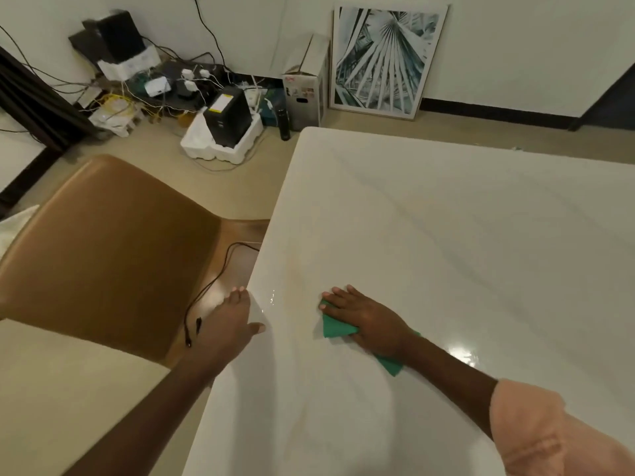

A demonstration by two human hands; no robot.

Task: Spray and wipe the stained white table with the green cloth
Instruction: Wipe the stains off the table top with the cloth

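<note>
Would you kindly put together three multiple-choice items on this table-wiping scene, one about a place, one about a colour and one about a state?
1. Where does the left hand rest?
A. on the table's left edge
B. on the chair back
C. on the floor

2. What colour is the cloth?
A. blue
B. green
C. yellow

3. How does the right hand meet the cloth?
A. pinching it in the air
B. clear of it
C. pressing it flat on the table

Answers:
1 A, the thumb lies on the tabletop and the fingers reach over the edge.
2 B, green corners show from under the hand.
3 C, the fingers lie straight on top of the cloth.
</note>
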